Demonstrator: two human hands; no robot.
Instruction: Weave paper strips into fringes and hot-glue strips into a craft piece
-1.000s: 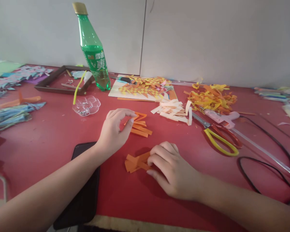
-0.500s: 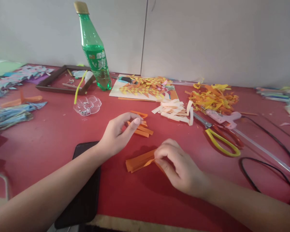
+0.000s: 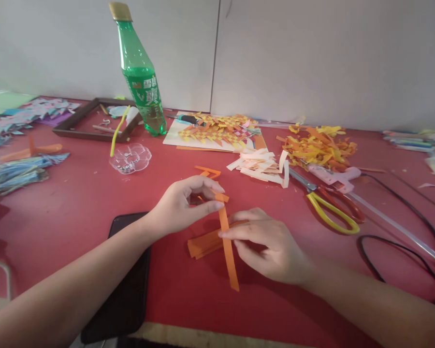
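Observation:
My left hand [image 3: 183, 203] pinches the upper end of an orange paper strip [image 3: 231, 263] between thumb and fingers. The strip hangs down at a slight slant over the red table. My right hand [image 3: 275, 246] is beside it, its index fingertip touching the strip's middle and its thumb apart below. Behind the strip lies a stack of orange paper strips [image 3: 203, 245], partly hidden by the right hand. More folded orange strips [image 3: 208, 170] lie beyond my left hand, which covers some of them.
Pale paper strips [image 3: 259, 166], a yellow-orange paper heap [image 3: 319, 147], scissors [image 3: 333, 212] and a pink glue gun [image 3: 335, 176] with a black cable lie right. A green bottle [image 3: 141, 87], a clear flower-shaped dish [image 3: 130, 158] and a wooden frame [image 3: 87, 137] stand left. A black phone [image 3: 123, 295] lies near the front edge.
The right hand has lifted an orange strip from the stack and brought it up. The left hand has moved slightly right and closed on the strip's upper end.

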